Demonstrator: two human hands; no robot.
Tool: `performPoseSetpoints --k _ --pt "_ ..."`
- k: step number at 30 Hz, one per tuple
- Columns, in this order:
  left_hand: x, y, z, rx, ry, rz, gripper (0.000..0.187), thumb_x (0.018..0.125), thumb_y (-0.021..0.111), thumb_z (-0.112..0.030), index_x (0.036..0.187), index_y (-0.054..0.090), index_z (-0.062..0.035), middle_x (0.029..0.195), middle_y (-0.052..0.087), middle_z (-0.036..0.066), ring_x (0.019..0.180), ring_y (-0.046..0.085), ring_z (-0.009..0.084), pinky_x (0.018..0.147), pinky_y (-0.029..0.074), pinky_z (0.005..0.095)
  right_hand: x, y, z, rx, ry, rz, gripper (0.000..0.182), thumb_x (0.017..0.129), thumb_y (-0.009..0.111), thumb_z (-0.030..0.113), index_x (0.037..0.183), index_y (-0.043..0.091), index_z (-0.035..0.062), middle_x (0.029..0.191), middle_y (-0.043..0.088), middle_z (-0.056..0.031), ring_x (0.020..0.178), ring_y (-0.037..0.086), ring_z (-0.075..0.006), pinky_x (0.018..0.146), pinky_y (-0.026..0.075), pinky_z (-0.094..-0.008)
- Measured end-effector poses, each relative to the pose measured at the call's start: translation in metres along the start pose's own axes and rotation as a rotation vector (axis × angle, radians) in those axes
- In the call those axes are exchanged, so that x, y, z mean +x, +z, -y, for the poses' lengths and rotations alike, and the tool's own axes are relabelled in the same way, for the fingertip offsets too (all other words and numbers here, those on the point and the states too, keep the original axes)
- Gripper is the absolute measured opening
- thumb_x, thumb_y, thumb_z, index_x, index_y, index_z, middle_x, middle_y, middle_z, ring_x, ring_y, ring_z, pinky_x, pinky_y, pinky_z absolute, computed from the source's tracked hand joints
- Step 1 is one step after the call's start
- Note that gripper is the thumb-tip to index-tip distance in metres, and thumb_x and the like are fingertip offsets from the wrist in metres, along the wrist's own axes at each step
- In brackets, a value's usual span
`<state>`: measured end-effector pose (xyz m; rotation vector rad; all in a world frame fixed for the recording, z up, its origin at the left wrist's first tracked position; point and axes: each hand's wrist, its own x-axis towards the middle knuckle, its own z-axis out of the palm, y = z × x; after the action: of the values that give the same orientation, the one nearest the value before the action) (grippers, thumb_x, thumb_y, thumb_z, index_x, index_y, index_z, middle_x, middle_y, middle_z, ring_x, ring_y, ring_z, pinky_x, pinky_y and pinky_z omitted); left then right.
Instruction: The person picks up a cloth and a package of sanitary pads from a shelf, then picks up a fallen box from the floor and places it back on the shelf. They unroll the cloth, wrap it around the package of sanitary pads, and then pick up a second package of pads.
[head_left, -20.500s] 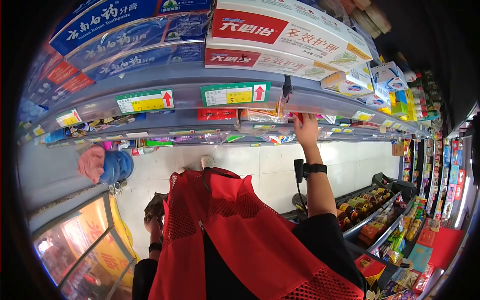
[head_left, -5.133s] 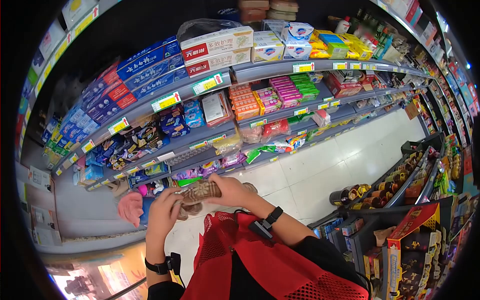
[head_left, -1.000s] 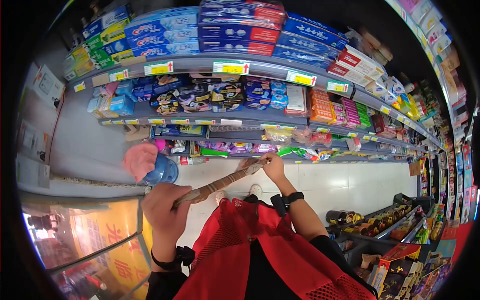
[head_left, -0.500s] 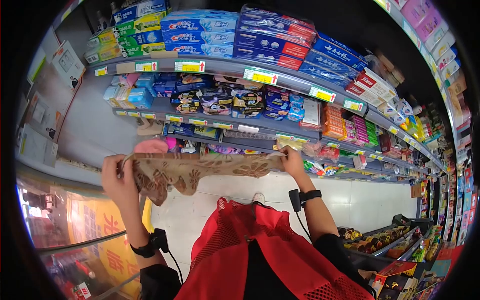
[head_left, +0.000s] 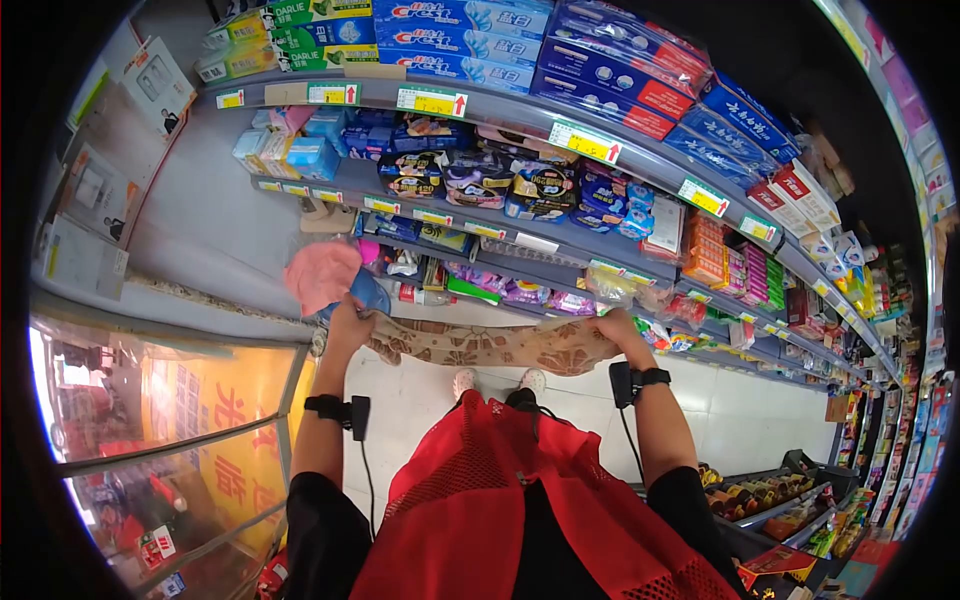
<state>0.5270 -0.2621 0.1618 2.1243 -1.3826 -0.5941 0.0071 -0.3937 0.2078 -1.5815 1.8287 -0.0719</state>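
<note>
Lowered from chest height to mid-frame, the cloth (head_left: 490, 345) now stretches flat between both hands: left hand (head_left: 350, 325) and right hand (head_left: 618, 330) clench its ends, keeping it taut below the shelves (head_left: 520, 240).

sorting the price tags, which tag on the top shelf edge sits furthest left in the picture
The small yellow tag, under the green Darlie boxes. The other top-edge tags, such as the one under the Crest boxes, lie further right.
</note>
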Motion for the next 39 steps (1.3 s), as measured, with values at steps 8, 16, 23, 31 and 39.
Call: performPoseSetpoints --k 8,16,23,31,39 --pt "-0.015 -0.067 0.004 -0.39 -0.064 0.515 0.023 0.073 0.061 0.007 0.088 0.049 -0.0047 0.078 0.053 0.002 0.066 0.053 0.0108 0.059 0.045 0.0255 -0.011 -0.057 -0.059 -0.144 0.067 0.135 0.053 0.069 0.07 0.047 0.083 0.067 -0.0047 0.078 0.067 -0.0216 0.07 0.065 -0.0334 0.063 0.048 -0.0397" --pt "-0.016 -0.047 0.039 -0.398 0.065 0.146 0.011 0.075 0.058 0.006 0.085 0.061 -0.0001 0.073 0.06 0.005 0.064 0.06 0.0128 0.054 0.049 0.0287 -0.04 -0.098 -0.034 -0.095 -0.011 0.31 0.038 0.081 0.064 0.038 0.086 0.062 0.0009 0.075 0.06 -0.008 0.069 0.054 -0.0171 0.062 0.042 -0.0319" --pt "-0.011 -0.025 0.05 -0.263 -0.257 0.036 0.017 0.072 0.072 -0.011 0.07 0.064 0.0033 0.057 0.059 0.007 0.047 0.059 0.016 0.041 0.046 0.0281 -0.025 -0.102 -0.036 -0.234 -0.189 0.182 0.033 0.08 0.062 0.03 0.088 0.065 -0.0015 0.081 0.065 -0.0165 0.075 0.062 -0.0282 0.067 0.047 -0.0379" --pt "-0.023 0.084 0.03 -0.556 -0.66 0.473 0.034 0.069 0.08 -0.021 0.057 0.057 -0.0006 0.054 0.052 0.008 0.041 0.05 0.0161 0.034 0.042 0.0285 -0.01 0.017 -0.04 -0.155 -0.053 -0.077 0.055 0.065 0.077 0.038 0.09 0.066 -0.0089 0.091 0.066 -0.0262 0.088 0.066 -0.0344 0.076 0.052 -0.0399" --pt "-0.048 0.137 -0.069 -0.439 -0.241 0.547 0.022 0.079 0.067 -0.019 0.086 0.067 0.0017 0.067 0.058 0.006 0.059 0.054 0.0162 0.057 0.046 0.0284 -0.028 0.115 0.009 0.678 0.241 0.45 0.028 0.081 0.069 0.025 0.092 0.068 0.0001 0.082 0.066 -0.0067 0.068 0.064 -0.019 0.062 0.055 -0.0343"
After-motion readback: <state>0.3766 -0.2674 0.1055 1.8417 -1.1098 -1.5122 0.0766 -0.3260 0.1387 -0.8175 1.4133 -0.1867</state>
